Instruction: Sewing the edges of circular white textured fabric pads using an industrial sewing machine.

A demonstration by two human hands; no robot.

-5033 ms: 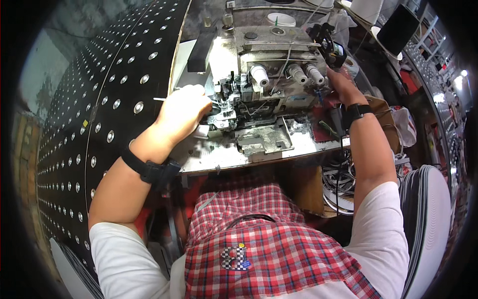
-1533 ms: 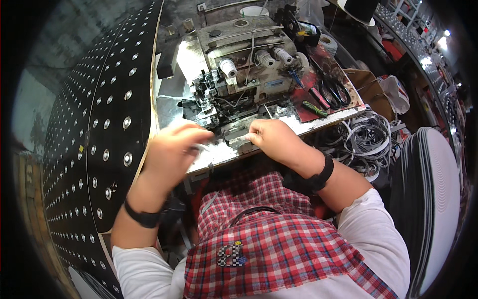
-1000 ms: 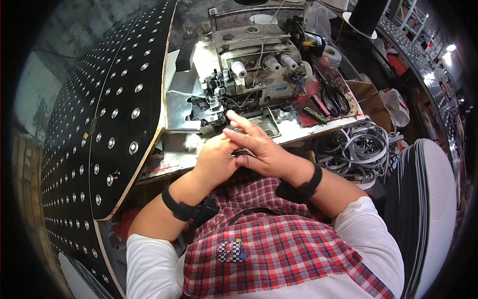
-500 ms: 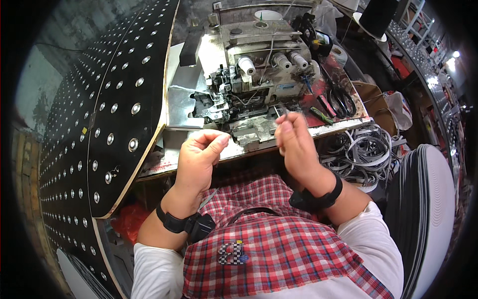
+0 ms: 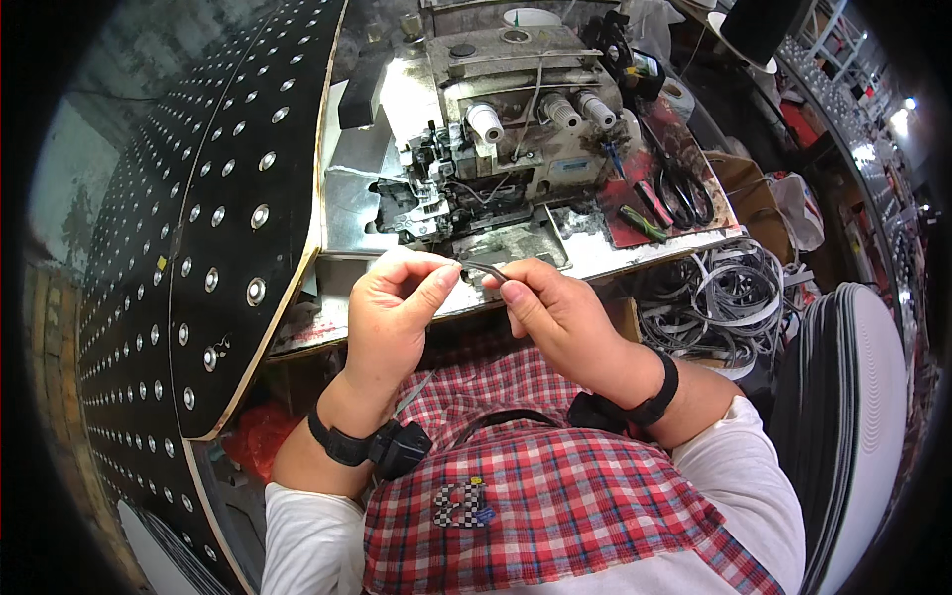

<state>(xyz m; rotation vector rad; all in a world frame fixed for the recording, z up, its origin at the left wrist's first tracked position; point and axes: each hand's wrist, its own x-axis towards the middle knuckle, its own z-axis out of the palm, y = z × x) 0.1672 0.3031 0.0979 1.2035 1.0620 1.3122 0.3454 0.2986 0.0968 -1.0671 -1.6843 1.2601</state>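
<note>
In front of the sewing machine (image 5: pixel 535 164), my two hands meet close together. My right hand (image 5: pixel 565 312) grips a slim dark tool that looks like tweezers (image 5: pixel 487 269). Its thin end points left and reaches the fingertips of my left hand (image 5: pixel 392 309). The left thumb and forefinger are pinched together; what lies between them is too small to name. The machine, an overlocker with white tension knobs (image 5: pixel 485 123), is dusty, and its needle area at the left has its parts exposed.
Scissors (image 5: pixel 684 193) and a green-handled screwdriver (image 5: pixel 643 224) lie on a red mat at the right. Coiled grey-white strips (image 5: pixel 729 302) hang below the table edge. A black studded panel (image 5: pixel 233 208) rises on the left. A thread cone (image 5: pixel 759 35) stands far right.
My right hand has come left and down, bringing the tweezers to my left fingertips. My left hand keeps its pinch nearly in place. The view has shifted slightly.
</note>
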